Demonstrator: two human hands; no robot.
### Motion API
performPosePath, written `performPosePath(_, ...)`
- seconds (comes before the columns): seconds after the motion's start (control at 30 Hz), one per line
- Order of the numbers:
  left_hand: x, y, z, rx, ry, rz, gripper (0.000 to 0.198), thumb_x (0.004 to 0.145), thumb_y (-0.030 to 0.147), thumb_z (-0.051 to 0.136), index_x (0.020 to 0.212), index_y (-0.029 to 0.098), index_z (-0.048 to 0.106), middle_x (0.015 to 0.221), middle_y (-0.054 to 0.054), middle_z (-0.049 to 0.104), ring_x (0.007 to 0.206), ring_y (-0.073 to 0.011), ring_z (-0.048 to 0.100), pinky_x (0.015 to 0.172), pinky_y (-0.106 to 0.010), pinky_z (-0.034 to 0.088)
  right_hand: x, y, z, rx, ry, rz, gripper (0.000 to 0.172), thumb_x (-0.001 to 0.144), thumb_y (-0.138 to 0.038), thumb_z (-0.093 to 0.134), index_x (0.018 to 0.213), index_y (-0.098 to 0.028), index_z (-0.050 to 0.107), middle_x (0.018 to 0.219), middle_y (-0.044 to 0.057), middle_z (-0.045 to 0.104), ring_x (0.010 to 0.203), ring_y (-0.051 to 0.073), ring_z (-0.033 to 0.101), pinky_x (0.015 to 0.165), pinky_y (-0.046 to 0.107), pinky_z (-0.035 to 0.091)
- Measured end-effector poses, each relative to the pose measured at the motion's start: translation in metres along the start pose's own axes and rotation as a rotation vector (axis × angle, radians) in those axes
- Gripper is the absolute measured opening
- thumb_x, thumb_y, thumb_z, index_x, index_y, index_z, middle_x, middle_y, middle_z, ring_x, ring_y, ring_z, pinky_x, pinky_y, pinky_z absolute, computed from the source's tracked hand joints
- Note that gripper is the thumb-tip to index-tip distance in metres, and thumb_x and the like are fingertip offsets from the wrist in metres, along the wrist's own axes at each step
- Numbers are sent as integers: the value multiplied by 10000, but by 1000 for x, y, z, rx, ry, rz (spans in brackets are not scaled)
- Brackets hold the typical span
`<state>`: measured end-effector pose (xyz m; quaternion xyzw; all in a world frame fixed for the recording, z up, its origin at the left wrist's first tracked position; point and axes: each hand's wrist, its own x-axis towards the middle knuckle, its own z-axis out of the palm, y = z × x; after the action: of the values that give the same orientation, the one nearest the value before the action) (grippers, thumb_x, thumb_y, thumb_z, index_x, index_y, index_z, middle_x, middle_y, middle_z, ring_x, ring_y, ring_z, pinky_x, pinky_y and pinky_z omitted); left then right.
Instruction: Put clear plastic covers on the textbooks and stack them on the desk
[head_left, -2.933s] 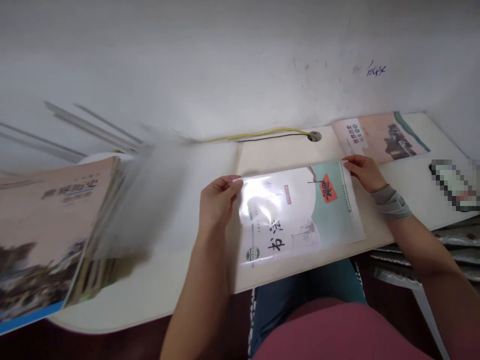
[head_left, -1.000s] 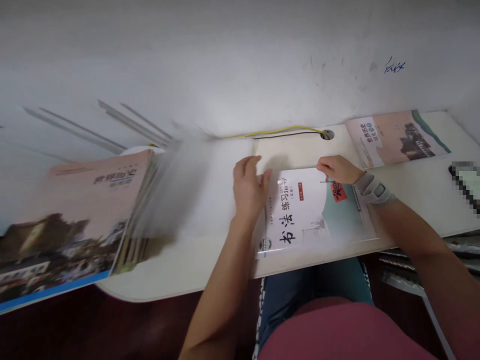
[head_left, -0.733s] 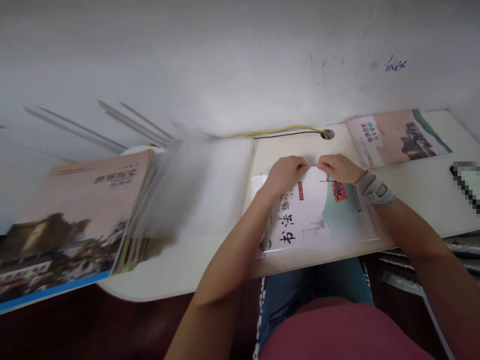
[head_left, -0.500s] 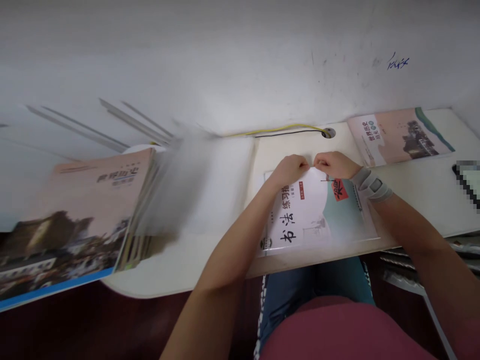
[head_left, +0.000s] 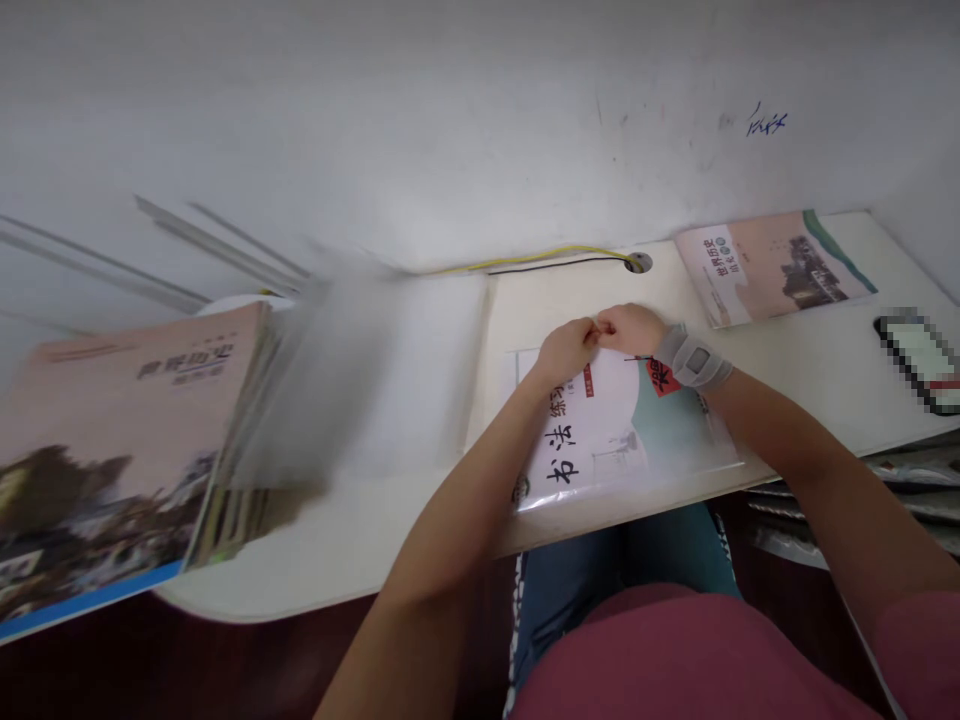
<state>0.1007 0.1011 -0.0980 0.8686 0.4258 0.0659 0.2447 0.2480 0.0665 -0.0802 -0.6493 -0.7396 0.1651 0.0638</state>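
Note:
A workbook (head_left: 600,425) with a white and green cover and large black characters lies on the desk in front of me. A clear plastic book cover (head_left: 675,455) wraps it, its shiny edge showing along the near side. At the book's far edge, my left hand (head_left: 568,348) is closed in a pinch, its forearm crossing the book's left side. My right hand (head_left: 630,328), with a grey band at the wrist, is closed right against it. Both seem to pinch the far edge of the plastic; the fingertips are largely hidden.
Left on the white desk (head_left: 330,540) is a stack of books (head_left: 142,430), beside translucent plastic sheets (head_left: 397,370). Another pink book (head_left: 776,265) lies at the back right, with a phone (head_left: 919,360) nearer. A yellow cable (head_left: 525,257) runs to a hole (head_left: 638,263) by the wall.
My hands have come together at the book's far edge; before, a small gap lay between them. The view has shifted slightly, so the surroundings appear farther left.

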Motion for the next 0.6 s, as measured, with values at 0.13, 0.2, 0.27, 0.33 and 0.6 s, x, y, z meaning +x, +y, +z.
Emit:
performPosePath(0.13,0,-1,1,-11,15,14,230,847,244,382,822,177,600,850,-86,674,781,-206,590,720,-315,418,-5,4,-4,-31,-35,36,170,791,-262,513,825,-190,664,826,48,693,690,153,537,578,274,287)
performPosePath(0.2,0,-1,0,-18,23,25,229,844,244,380,809,181,597,838,-81,671,775,-205,588,712,-313,417,-6,7,-6,-36,-49,35,181,786,-252,517,850,-194,676,855,50,702,715,156,554,589,269,300)
performPosePath(0.27,0,0,0,-23,30,31,233,843,242,376,800,182,597,830,-81,669,774,-209,588,708,-314,415,-6,9,-9,-47,-59,43,188,783,-252,523,860,-192,684,877,57,707,731,158,564,595,265,311)
performPosePath(0.33,-1,1,0,-28,33,33,237,843,243,376,797,180,599,826,-85,667,777,-213,588,712,-318,414,-6,11,-11,-57,-76,51,189,777,-247,529,855,-183,689,886,67,709,734,160,568,596,264,318)
performPosePath(0.6,0,-2,1,-49,51,38,236,847,266,384,780,180,593,808,-81,663,770,-212,582,712,-313,408,-20,43,-28,-12,-111,61,173,741,-234,539,773,-152,687,793,71,693,684,147,549,601,255,341)
